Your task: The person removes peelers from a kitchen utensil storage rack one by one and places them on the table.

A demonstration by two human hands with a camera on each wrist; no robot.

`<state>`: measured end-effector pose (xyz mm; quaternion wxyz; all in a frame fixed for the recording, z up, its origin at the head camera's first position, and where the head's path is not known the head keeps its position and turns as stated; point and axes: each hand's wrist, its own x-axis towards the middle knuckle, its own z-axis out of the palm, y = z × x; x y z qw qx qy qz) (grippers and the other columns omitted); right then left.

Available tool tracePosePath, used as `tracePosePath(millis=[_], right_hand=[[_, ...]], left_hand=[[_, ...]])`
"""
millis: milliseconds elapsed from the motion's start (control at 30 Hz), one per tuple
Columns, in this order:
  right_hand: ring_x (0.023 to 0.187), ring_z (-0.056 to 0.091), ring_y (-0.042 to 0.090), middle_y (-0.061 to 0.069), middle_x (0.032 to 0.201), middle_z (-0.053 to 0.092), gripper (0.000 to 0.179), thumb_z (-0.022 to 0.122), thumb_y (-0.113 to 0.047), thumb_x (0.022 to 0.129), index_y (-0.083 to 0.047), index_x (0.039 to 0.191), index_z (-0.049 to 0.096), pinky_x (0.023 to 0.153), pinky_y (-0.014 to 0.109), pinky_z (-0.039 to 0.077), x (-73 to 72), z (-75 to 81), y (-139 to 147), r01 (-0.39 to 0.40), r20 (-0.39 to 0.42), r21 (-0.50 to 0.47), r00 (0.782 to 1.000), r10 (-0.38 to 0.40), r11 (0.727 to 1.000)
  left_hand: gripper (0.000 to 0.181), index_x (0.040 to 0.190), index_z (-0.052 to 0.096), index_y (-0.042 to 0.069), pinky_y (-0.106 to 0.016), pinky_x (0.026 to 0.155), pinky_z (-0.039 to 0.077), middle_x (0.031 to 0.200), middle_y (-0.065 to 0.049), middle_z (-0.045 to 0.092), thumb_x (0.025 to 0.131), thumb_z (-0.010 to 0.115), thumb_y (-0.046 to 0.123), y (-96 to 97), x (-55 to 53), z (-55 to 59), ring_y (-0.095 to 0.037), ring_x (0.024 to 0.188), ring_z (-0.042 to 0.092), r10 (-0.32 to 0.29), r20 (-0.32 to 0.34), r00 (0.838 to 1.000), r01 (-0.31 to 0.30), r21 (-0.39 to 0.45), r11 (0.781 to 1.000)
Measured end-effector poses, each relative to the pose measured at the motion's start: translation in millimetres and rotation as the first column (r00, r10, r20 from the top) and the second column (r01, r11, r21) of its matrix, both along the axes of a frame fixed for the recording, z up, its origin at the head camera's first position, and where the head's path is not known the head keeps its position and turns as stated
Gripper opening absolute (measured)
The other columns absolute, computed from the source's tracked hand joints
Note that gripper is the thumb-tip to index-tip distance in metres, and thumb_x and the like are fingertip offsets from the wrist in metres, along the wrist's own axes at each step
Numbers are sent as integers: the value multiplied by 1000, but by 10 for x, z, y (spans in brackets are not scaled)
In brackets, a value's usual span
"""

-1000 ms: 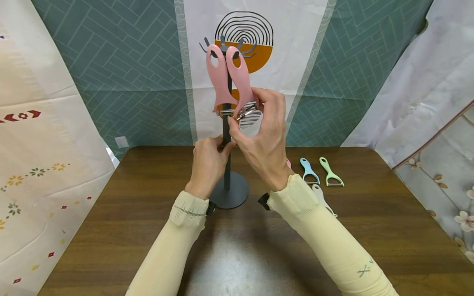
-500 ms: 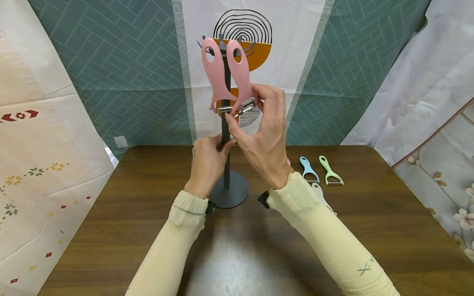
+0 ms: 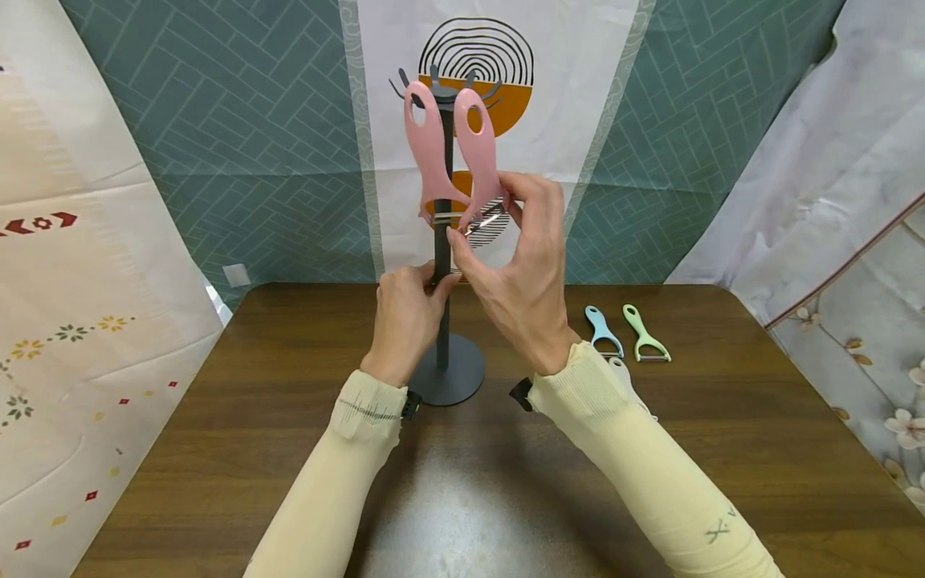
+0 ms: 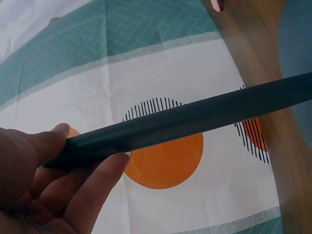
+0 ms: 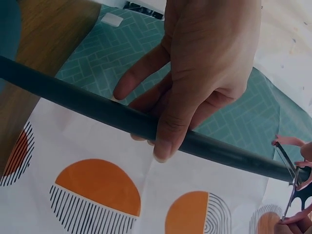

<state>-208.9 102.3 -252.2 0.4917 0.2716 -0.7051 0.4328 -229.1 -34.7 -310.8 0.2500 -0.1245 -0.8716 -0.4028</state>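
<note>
My right hand (image 3: 523, 257) pinches the lower, bladed end of a pink peeler (image 3: 478, 148) between thumb and fingers. Its handle points up beside the top of a dark grey stand (image 3: 443, 321); no hook shows through its handle hole. A second pink peeler (image 3: 429, 152) hangs from the stand's front-left hook, its blade across the pole. Lower down, my left hand (image 3: 408, 317) grips the pole, and the left wrist view shows thumb and fingers round this pole (image 4: 185, 119). Both peelers' blades appear at the right wrist view's edge.
Blue (image 3: 601, 329), green (image 3: 645, 333) and white (image 3: 627, 384) peelers lie on the brown wooden table (image 3: 275, 449), right of the stand; my right sleeve partly covers the white one. More hooks (image 3: 470, 79) fan out from the stand's top. A patterned cloth (image 3: 289, 144) hangs behind.
The right-hand pink peeler has shifted slightly right, away from the hanging one, and the hook tip earlier seen in its hole no longer shows there. My left hand stays on the pole.
</note>
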Motion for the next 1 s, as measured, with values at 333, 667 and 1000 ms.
tracePosePath(millis=[333, 667, 1000], right_hand=[[112, 51, 24, 20, 124, 52, 56, 82, -17, 84, 3, 129, 56, 107, 31, 51, 47, -48, 55, -14, 10, -22, 1000, 14, 1000], [116, 52, 25, 19, 127, 52, 57, 82, -16, 83, 2, 130, 56, 108, 31, 50, 80, -123, 102, -25, 26, -21, 999, 26, 999], [121, 52, 22, 18, 129, 52, 58, 82, -15, 83, 1, 133, 55, 110, 31, 49, 117, -207, 190, 2, 73, 3, 997, -2, 1000]], left_hand=[[21, 97, 80, 8, -34, 55, 44, 70, -7, 72, 97, 72, 27, 7, -1, 5, -23, 61, 65, 10, 11, 1000, -10, -15, 1000], [20, 96, 79, 8, -35, 54, 43, 70, -8, 71, 97, 72, 27, 4, 0, -6, -24, 61, 64, 18, -6, 1000, -18, -30, 999], [19, 92, 78, 8, -35, 54, 44, 69, -8, 71, 97, 73, 26, 9, 4, -4, -24, 61, 65, 20, -5, 1000, -20, -25, 999]])
